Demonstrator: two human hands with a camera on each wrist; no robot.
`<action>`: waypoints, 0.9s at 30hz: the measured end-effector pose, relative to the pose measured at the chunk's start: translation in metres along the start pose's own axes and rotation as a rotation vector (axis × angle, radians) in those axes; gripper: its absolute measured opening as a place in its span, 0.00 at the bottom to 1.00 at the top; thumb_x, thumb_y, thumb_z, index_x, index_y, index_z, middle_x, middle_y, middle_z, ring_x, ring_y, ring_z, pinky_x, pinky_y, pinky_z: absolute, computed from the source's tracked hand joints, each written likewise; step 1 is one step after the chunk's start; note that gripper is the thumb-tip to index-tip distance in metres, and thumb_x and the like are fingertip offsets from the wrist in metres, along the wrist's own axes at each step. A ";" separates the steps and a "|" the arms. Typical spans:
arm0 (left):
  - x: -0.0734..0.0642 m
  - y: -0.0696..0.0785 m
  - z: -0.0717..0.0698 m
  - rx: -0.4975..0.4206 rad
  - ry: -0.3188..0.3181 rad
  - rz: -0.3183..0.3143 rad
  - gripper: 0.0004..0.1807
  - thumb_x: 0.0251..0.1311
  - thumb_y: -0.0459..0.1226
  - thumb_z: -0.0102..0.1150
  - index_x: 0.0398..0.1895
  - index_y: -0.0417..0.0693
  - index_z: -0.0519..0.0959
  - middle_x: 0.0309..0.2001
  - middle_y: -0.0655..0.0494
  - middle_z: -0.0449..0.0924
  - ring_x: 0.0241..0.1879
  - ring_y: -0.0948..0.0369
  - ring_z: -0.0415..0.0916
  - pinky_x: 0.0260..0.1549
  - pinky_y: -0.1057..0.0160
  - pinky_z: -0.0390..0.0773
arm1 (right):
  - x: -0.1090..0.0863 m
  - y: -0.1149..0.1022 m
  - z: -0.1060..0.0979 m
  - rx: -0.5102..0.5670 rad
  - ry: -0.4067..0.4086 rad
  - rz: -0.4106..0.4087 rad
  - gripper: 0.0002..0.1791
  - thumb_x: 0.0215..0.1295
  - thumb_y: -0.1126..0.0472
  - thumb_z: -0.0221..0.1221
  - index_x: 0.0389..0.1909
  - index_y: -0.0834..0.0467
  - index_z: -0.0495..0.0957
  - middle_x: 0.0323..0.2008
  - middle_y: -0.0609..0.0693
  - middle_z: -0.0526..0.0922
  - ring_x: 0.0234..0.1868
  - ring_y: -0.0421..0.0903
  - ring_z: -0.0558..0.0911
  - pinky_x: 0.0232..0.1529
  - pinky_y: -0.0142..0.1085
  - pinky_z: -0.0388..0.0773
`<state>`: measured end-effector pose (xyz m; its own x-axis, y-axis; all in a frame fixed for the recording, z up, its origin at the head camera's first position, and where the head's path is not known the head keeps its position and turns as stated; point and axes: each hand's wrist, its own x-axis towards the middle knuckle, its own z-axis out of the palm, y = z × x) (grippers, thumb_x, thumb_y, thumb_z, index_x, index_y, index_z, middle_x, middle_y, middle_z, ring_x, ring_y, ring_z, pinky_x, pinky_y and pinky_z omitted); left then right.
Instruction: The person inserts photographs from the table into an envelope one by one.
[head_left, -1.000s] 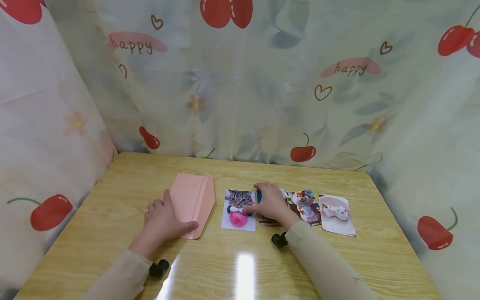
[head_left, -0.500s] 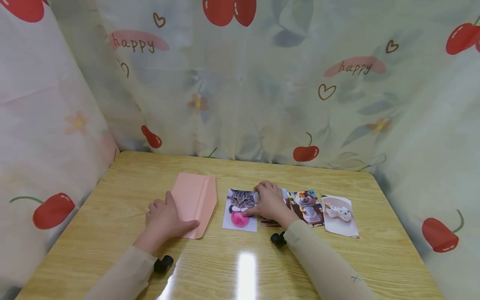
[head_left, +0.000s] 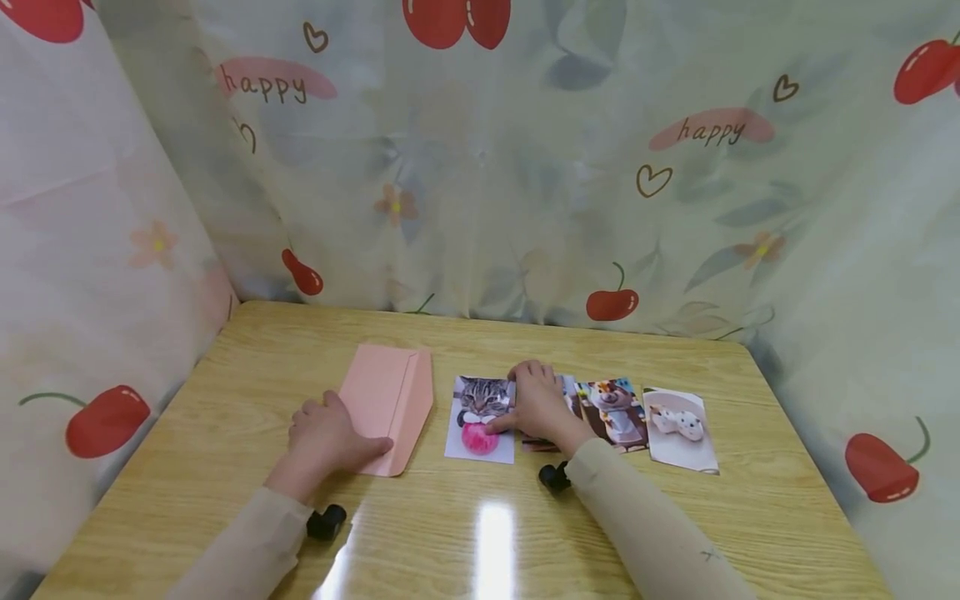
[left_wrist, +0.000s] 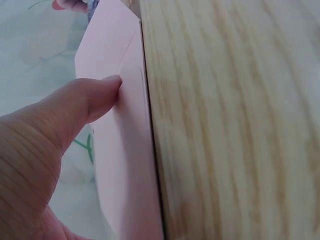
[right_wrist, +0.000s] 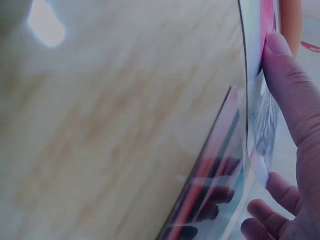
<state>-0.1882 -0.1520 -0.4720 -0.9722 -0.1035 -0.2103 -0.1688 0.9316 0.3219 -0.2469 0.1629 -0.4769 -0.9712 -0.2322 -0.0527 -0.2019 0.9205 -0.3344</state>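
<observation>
On the left of the tabletop lies a pink envelope (head_left: 378,400), its flap side toward the right. My left hand (head_left: 326,437) rests across its near left part. In the left wrist view the thumb (left_wrist: 102,97) presses on the pink paper. To the right is a cat photo (head_left: 468,421) with a pink ball in it. My right hand (head_left: 543,404) holds it at its right edge, thumb on the ball and fingertips at the upper corner. Beneath this hand other photos (head_left: 540,446) are partly hidden. The right wrist view shows the photo's edge bending.
Beside the right hand lie an animal-figure photo (head_left: 615,412) and a photo of white spotted shapes (head_left: 681,429). All are on a wooden table (head_left: 420,542). A cherry-print curtain (head_left: 480,167) encloses its back and sides.
My left hand slides back slightly along the envelope. A blue patch of a photo beside the cat photo, seen a second ago, is now covered by the right hand.
</observation>
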 end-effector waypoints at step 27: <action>-0.003 -0.004 -0.008 -0.008 0.170 0.113 0.58 0.39 0.62 0.70 0.58 0.22 0.60 0.50 0.27 0.62 0.49 0.37 0.61 0.45 0.40 0.66 | -0.005 0.011 -0.007 0.645 -0.038 0.057 0.31 0.60 0.57 0.66 0.59 0.52 0.59 0.38 0.56 0.71 0.23 0.46 0.67 0.25 0.40 0.68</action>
<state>-0.1863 -0.1588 -0.4651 -0.9983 -0.0567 -0.0138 -0.0580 0.9380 0.3417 -0.2453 0.1759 -0.4741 -0.9706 -0.2105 -0.1168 -0.0220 0.5608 -0.8277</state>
